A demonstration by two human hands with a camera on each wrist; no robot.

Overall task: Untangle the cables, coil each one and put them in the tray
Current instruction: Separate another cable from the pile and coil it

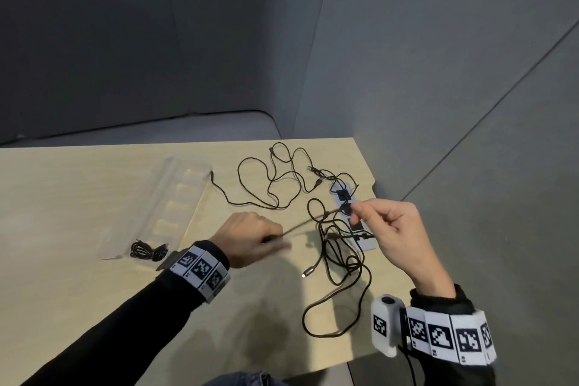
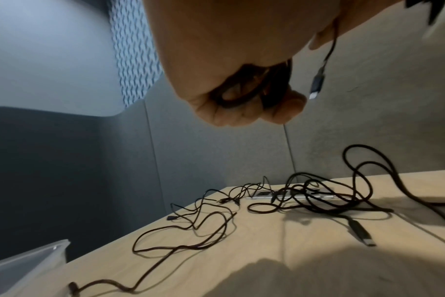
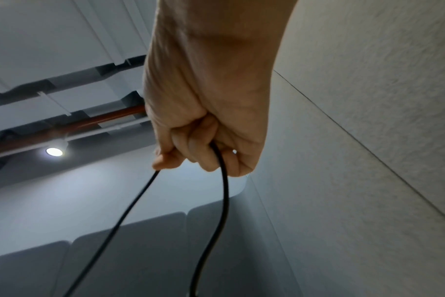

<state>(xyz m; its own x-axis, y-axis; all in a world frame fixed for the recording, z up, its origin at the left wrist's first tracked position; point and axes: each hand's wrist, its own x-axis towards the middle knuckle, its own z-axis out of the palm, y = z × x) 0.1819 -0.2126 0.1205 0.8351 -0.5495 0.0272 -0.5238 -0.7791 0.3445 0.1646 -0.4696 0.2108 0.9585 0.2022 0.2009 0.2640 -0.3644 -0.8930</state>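
Right now your left hand [image 1: 247, 236] grips a few loops of one black cable [image 1: 308, 220] in a curled fist; your right hand [image 1: 393, 233] pinches the same cable, closer to the right edge of the table [image 1: 94, 197]; the cable runs tight between them, from left hand up to right; the loose heap [image 1: 336, 252] lies on the table below the right hand, so that hand is nearer; one coiled cable [image 1: 146, 250] sits in the clear tray [image 1: 175, 180] near the left edge.
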